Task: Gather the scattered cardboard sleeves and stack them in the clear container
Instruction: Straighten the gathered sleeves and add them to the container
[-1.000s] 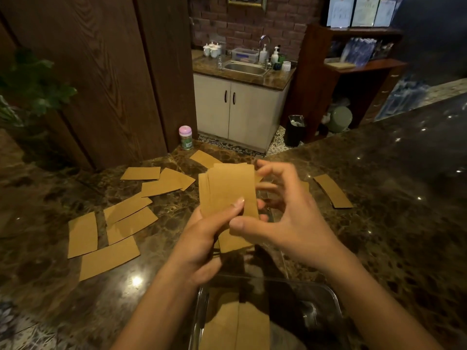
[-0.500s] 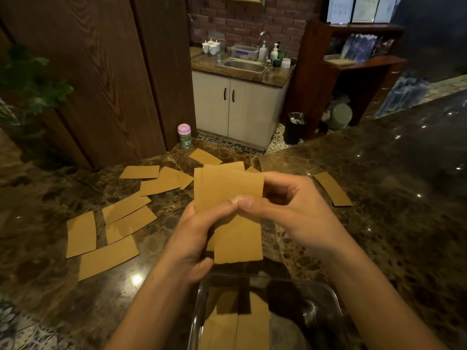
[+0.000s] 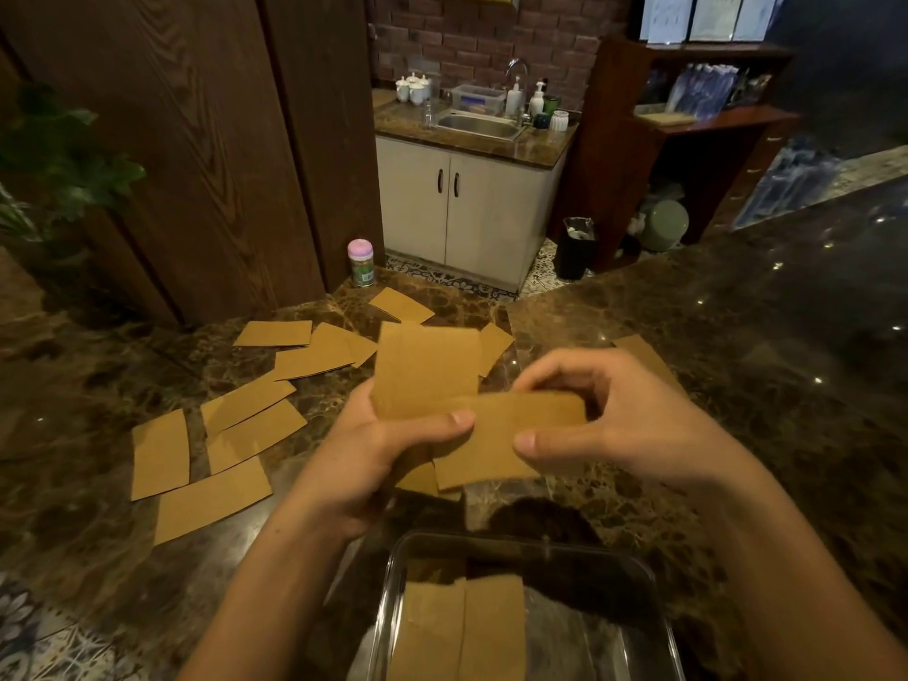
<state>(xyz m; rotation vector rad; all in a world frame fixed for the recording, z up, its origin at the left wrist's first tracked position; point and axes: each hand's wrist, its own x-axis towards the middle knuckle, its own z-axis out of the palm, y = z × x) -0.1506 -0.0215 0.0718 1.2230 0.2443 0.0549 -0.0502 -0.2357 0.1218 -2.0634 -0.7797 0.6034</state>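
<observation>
Right hand (image 3: 634, 425): thumb (image 3: 528, 442) underneath and curled fingers on top, pinching a single cardboard sleeve (image 3: 506, 435) by its right end. That sleeve is turned crosswise, long edge roughly level.

Left hand (image 3: 358, 459): thumb (image 3: 454, 419) laid across the front of a held stack of sleeves (image 3: 427, 366), the other fingers hidden behind it. The stack stands on end. The crosswise sleeve overlaps the stack's lower front and touches it; the left thumb tip lies on its left end.

Below the fingers, nearest the wearer: clear container (image 3: 643, 572), rounded corners, with stowed sleeves (image 3: 462, 631) lying flat side by side on its floor.

Left of the left hand: loose sleeves (image 3: 159, 454) flat on the marble counter (image 3: 737, 336), several overlapping each other. Beyond the stack: two far sleeves (image 3: 400, 305), one peeking out just right of the stack's top. Past the right-hand knuckles: a lone sleeve (image 3: 643, 353), partly hidden by the hand.

Further out past the far sleeves: pink-lidded jar (image 3: 361, 262) at the counter's back edge.
</observation>
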